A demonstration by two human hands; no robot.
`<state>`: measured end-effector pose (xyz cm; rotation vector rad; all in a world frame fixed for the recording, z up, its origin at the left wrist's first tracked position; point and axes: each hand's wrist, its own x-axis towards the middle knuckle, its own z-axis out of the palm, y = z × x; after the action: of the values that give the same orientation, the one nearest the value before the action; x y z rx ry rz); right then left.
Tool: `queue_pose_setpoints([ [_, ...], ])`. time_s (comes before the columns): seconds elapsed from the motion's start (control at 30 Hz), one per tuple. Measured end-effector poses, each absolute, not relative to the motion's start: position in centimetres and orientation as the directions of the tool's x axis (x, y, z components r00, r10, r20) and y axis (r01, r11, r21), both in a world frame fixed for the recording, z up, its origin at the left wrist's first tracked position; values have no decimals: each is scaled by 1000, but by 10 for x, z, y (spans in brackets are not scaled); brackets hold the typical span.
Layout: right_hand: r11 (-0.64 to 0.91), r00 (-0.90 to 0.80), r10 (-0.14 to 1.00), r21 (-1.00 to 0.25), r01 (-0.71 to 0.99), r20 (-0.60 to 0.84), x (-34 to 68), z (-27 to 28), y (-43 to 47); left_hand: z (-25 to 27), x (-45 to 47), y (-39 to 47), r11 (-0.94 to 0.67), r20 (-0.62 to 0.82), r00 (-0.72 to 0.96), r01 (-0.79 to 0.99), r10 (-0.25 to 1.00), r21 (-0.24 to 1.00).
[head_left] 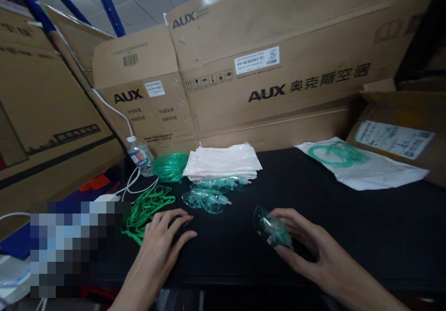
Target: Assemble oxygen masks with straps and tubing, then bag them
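Note:
My right hand [306, 241] grips a clear greenish oxygen mask [273, 230] by its side, a little above the black table; part of the mask is hidden behind the fingers. My left hand [165, 232] rests low over the table with fingers curved and thumb apart, holding nothing that I can see. It lies beside a tangle of green elastic straps [148, 206]. Several more clear masks [207, 199] lie beyond it, in front of a stack of white bags [225, 160]. A coil of green tubing [170, 167] sits left of the stack.
A white bag [362, 176] with green tubing on it lies at the right, by an open carton [393, 137]. A plastic bottle [139, 155] and white cables [130, 185] are at the left. Large cardboard sheets [278, 111] wall off the black table's [223, 250] back.

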<state>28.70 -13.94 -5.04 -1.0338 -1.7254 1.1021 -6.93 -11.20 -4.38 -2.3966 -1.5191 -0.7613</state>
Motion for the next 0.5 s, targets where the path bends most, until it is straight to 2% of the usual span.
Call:
queue_pose_setpoints([
  [0.13, 222, -335, 925, -971, 85, 182, 282, -43, -142, -35, -32, -121, -600, 550, 363, 722, 752, 345],
  [0.23, 177, -399, 904, -984, 28, 151, 273, -41, -143, -23, 0, -131, -648, 560, 363, 592, 745, 479],
  [0.3, 174, -442, 887, -984, 48, 135, 266, -44, -142, -19, 17, -134, -648, 556, 347, 520, 755, 556],
  [0.5, 245, -444, 887, -945, 217, 128, 259, -57, -131, -33, 33, -132, -640, 581, 277, 429, 765, 638],
])
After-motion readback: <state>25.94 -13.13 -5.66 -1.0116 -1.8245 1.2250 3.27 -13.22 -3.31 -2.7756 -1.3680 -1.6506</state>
